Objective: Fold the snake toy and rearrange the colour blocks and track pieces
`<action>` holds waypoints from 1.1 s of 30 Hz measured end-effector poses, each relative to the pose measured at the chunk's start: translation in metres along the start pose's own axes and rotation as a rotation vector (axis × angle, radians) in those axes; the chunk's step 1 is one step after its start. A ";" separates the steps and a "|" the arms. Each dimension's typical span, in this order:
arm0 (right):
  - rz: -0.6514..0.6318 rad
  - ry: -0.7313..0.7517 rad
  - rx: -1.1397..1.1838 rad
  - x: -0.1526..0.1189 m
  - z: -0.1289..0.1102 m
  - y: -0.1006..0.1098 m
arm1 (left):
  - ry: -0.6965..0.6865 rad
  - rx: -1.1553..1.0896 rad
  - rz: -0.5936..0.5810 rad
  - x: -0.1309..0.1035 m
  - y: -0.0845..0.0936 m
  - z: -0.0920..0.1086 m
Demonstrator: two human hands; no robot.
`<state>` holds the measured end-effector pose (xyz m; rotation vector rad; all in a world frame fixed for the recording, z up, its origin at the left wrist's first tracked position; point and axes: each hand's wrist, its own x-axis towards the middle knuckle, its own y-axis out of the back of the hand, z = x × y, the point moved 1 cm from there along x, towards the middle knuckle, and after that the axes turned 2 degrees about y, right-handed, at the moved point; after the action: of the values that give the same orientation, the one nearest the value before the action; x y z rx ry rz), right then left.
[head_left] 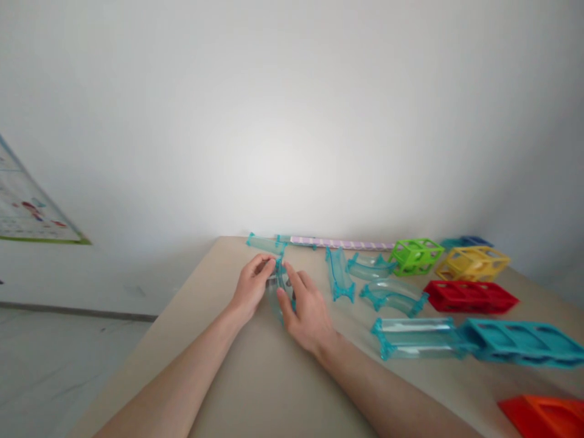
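Observation:
Between my two hands, above the left part of the table (246,389), is a translucent teal track piece (281,277), largely covered by fingers. My left hand (250,286) pinches it near its far end with thumb and forefinger. From the other side my right hand (308,310) grips it, thumb toward me and forefinger reaching to the far end. Just beyond my fingertips lies a straight teal track piece (266,244); whether it touches the held one I cannot tell. To the right of my right hand lies another straight track piece (340,277).
Curved track pieces (395,295) lie right of centre, behind a clear straight one (417,337). Openwork blocks in green (416,257), yellow (473,263), red (472,297), teal (524,342) and orange (547,417) stand farther right. A patterned strip (342,243) runs along the wall (283,121).

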<state>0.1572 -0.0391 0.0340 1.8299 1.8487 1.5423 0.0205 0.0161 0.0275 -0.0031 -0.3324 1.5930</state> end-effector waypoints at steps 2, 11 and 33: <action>-0.054 -0.016 -0.121 -0.003 -0.010 0.006 | 0.065 -0.032 -0.024 -0.001 0.002 0.000; -0.250 -0.014 -0.439 -0.049 -0.034 0.031 | 0.243 0.068 -0.126 0.000 0.006 -0.009; -0.124 0.205 -0.562 -0.190 0.061 0.165 | 0.162 0.114 -0.181 0.001 0.006 -0.014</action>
<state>0.3608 -0.1981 0.0161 1.3221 1.3579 1.9977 0.0174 0.0200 0.0129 -0.0142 -0.1119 1.4202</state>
